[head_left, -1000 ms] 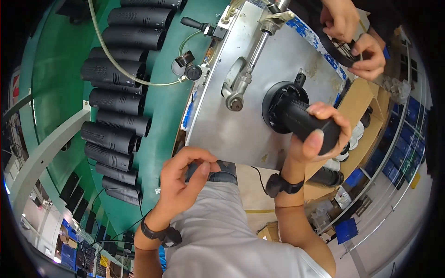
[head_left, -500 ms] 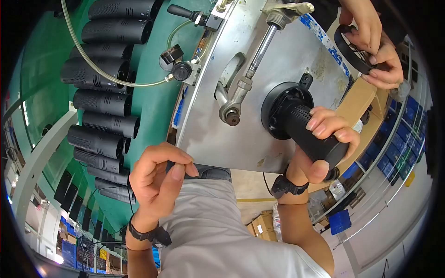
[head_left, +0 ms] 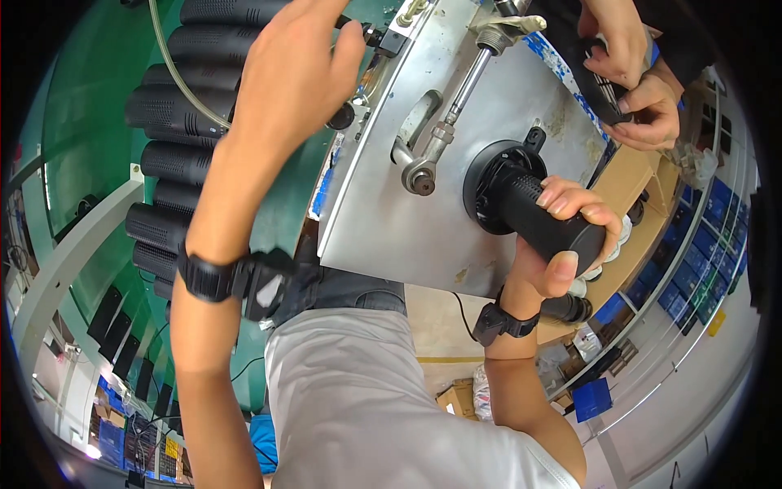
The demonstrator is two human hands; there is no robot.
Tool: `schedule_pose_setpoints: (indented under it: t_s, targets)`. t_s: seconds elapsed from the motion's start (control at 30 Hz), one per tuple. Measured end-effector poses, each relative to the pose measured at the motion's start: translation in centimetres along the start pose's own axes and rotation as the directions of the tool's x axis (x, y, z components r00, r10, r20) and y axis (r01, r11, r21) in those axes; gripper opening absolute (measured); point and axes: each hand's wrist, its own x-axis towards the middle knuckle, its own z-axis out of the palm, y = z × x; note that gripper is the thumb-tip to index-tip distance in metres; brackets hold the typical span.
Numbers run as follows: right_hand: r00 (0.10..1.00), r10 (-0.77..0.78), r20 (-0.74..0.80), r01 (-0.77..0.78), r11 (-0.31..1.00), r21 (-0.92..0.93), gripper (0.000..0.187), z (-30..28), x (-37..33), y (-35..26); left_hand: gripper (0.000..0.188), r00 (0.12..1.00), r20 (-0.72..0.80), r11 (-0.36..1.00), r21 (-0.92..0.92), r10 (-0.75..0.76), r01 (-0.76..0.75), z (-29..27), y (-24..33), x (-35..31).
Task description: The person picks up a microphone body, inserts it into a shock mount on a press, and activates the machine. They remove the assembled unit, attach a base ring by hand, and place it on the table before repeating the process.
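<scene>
My right hand (head_left: pixel 562 236) is wrapped round a black cylindrical housing (head_left: pixel 533 213) with a perforated side. The housing lies tilted, its far end against a round black ring-shaped base (head_left: pixel 481 186) on the metal plate. My left hand (head_left: pixel 297 77) is at the top, over the black-handled lever valve (head_left: pixel 371 34). It covers most of the lever's handle, and its thumb points up beside it. The other fingers are hidden or cut off by the upper edge, so I cannot tell whether they grip the handle.
A toggle clamp linkage (head_left: pixel 432 151) with a steel rod stands on the metal plate (head_left: pixel 366 236). Several black perforated housings (head_left: pixel 183 159) lie in a row on the green surface at left. At upper right, another person's hands (head_left: pixel 643 90) hold a black ring. A cardboard box (head_left: pixel 631 175) stands beside the plate.
My left hand has risen from near my lap to the lever valve at the top. My right hand keeps its hold on the housing. The view has shifted slightly.
</scene>
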Motion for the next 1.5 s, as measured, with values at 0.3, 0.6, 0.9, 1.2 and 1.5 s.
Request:
schedule_pose_setpoints:
  t_s: [0.3, 0.6, 0.9, 1.2, 1.5]
  targets:
    - [0.999, -0.007, -0.038, 0.007, 1.000, -0.012, 0.048, -0.1, 0.2, 0.5, 0.028, 0.981, 0.180, 0.947, 0.322, -0.074, 0.012, 2.1, -5.6, 0.4]
    - [0.996, 0.091, -0.002, -0.091, 0.994, -0.066, 0.031, 1.0, 1.4, -2.5, 0.049, 0.987, 0.158, 0.998, 0.051, 0.014, -0.023, -1.7, -5.3, -2.3]
    - [0.973, 0.159, 0.168, -0.192, 0.959, 0.206, 0.068, 10.5, 6.0, -18.8, 0.092, 0.961, 0.231, 0.744, -0.667, 0.156, 0.039, -10.9, 9.8, -12.9]
    - [0.939, -0.061, 0.338, -0.136, 0.837, 0.529, 0.064, 15.2, 5.0, -21.3, 0.100, 0.975, -0.124, 0.591, -0.779, 0.184, -0.211, -13.3, 10.0, -17.4]
    - [0.852, -0.269, 0.448, -0.219, 0.596, 0.773, 0.067, 16.5, 5.0, -20.7, 0.097, 0.964, -0.200, 0.694, -0.670, 0.173, -0.263, -15.4, 10.2, -20.0]
